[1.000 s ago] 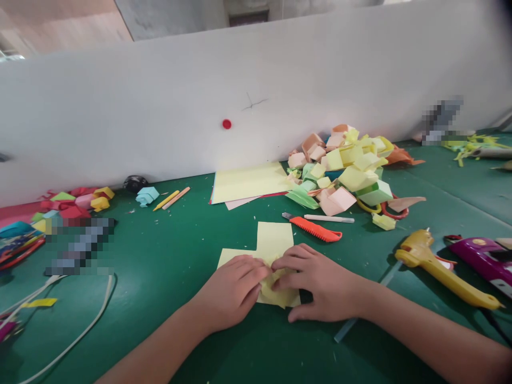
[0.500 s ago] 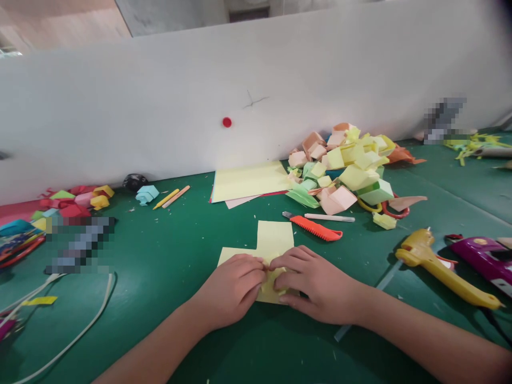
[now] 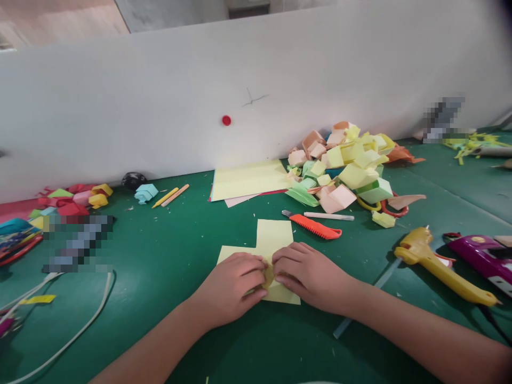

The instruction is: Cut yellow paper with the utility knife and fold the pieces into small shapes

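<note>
A pale yellow paper cutout (image 3: 274,233) with square-cornered arms lies flat on the green table in front of me. Over its middle, a small folded yellow paper piece (image 3: 269,278) sits between my hands, mostly covered by fingers. My left hand (image 3: 236,281) is curled closed around the left side of that piece. From the right, my right hand (image 3: 306,277) pinches its other side, fingers bent and resting over the cutout. An orange utility knife (image 3: 316,226) and a white pen (image 3: 329,216) lie just beyond my right hand.
A heap of folded paper shapes (image 3: 348,165) stands by the white partition (image 3: 160,106), beside stacked paper sheets (image 3: 248,181). To the right are a yellow glue gun (image 3: 444,264) and a clear glue stick (image 3: 342,327). A white cable (image 3: 102,304) loops at left.
The small yellow paper piece has turned between my fingers and shows less. My right thumb has drawn in from the table toward the other fingers. The cutout stays in place.
</note>
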Tool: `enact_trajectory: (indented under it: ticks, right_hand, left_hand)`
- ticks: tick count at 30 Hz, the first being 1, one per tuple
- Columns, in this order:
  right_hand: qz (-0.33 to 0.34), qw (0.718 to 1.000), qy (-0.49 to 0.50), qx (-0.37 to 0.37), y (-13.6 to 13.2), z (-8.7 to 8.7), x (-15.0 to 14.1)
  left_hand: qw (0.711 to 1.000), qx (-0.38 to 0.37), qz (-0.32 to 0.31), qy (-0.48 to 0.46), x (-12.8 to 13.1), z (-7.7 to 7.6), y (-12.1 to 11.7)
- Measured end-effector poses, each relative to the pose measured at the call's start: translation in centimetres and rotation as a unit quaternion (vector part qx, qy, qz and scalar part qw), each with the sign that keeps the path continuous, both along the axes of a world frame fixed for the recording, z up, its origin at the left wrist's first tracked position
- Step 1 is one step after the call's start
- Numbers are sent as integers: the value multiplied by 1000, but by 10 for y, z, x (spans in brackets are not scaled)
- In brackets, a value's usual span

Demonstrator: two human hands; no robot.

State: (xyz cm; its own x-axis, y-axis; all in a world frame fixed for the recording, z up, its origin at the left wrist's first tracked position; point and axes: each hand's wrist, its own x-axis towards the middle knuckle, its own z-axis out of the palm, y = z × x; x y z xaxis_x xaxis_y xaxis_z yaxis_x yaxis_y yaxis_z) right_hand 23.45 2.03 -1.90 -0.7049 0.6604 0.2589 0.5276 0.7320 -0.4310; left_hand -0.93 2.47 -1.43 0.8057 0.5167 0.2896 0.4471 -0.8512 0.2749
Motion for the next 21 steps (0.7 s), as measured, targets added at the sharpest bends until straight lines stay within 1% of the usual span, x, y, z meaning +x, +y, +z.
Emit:
enact_trajectory:
  ticks: [3, 6, 10, 15, 17, 21]
  right_hand:
    - [-20, 999, 34, -21, 1, -2, -2]
    - [-28, 996, 68, -53, 4, -5, -1]
    - [-3, 990, 96, -100, 8, -6, 7]
    - [19, 990, 87, -113, 11, -4, 11]
    - [6, 990, 86, -112, 10, -4, 8]
    - [-47, 990, 88, -101, 7, -4, 1]
  left_hand:
    - [1000, 19, -9, -7, 0, -1, 1]
    - [999, 26, -3, -18, 0, -4, 1]
    - [1000, 19, -1, -23, -1, -7, 2]
    - [1000, 20, -5, -18, 0, -6, 1]
    - [1000, 20, -4, -19, 0, -5, 1]
    - [1000, 17, 0, -23, 1, -4, 1]
